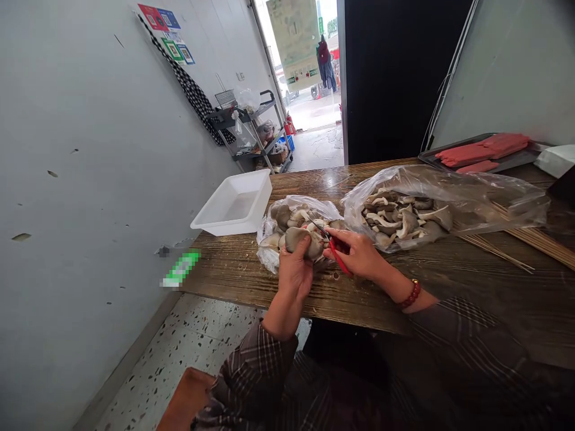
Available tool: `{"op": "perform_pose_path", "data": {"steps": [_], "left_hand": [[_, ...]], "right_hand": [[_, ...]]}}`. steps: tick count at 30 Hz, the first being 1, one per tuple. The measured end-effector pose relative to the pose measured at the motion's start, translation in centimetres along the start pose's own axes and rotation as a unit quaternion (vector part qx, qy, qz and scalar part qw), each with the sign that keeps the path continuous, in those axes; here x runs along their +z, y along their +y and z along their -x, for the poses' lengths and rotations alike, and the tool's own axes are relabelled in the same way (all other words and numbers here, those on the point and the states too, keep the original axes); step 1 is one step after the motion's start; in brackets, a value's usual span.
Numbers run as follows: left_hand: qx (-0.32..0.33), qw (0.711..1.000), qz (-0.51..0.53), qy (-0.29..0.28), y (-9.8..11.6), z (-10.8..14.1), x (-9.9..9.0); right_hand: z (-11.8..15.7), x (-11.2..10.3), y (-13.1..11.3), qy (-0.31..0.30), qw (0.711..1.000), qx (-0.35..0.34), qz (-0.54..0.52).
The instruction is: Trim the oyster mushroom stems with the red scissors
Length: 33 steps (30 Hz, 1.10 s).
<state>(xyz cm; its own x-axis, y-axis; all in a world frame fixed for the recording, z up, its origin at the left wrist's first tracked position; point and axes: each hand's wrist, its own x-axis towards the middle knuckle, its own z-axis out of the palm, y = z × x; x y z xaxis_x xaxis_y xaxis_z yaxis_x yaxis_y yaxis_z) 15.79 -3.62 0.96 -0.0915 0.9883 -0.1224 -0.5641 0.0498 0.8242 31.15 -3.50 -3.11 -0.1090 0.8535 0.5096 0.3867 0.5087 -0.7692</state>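
My left hand [295,269] is closed around a grey oyster mushroom [297,239], its thumb resting on the cap. In my right hand [359,254] is a pair of red-handled scissors [338,256], with the dark blades pointing up and left beside the mushroom. Beneath both hands, an opened clear plastic bag [268,258] holds several more oyster mushrooms [282,216]. A second clear bag [476,188], to the right, contains a pile of mushroom pieces [406,221]. My fingers partly hide the held mushroom's stem.
A white plastic tub [211,222] stands at the wooden table's [229,269] left end. Bamboo skewers [498,252] lie at the right, partly under the bag. Behind them, a dark tray [431,157] carries red packages [485,149]. A grey cart [265,140] stands near the doorway.
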Motion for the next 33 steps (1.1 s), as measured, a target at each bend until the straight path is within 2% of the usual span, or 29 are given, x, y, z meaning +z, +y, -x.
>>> {"op": "perform_pose_path", "data": {"steps": [10, 15, 21, 24, 26, 29, 33], "left_hand": [[0.024, 0.999, -0.010, 0.028, -0.2, 1.2, 0.7], [0.046, 0.997, -0.037, 0.053, -0.2, 0.9, 0.1], [0.063, 0.992, -0.099, 0.038, 0.4, 0.2, -1.3], [0.069, 0.984, -0.163, 0.002, 1.3, -0.5, -2.4], [0.078, 0.969, -0.231, -0.036, 2.0, -0.8, -3.0], [0.082, 0.929, -0.342, -0.118, 2.7, -0.9, -3.0], [0.101, 0.861, -0.452, -0.212, 3.0, -0.5, -1.5]], "right_hand": [[0.5, 0.5, 0.5, 0.005, 0.999, -0.036, 0.012], [0.8, 1.1, 0.4, -0.015, 0.999, -0.028, 0.044], [0.7, 1.1, -0.1, -0.062, 0.997, -0.004, 0.050], [0.3, 0.6, 0.0, -0.053, 0.998, 0.039, 0.017], [0.0, 0.3, 0.1, -0.020, 0.997, 0.071, -0.012], [-0.3, 0.0, 0.0, 0.028, 0.994, 0.083, -0.060], [-0.4, -0.2, -0.6, 0.039, 0.993, 0.047, -0.102]]}}
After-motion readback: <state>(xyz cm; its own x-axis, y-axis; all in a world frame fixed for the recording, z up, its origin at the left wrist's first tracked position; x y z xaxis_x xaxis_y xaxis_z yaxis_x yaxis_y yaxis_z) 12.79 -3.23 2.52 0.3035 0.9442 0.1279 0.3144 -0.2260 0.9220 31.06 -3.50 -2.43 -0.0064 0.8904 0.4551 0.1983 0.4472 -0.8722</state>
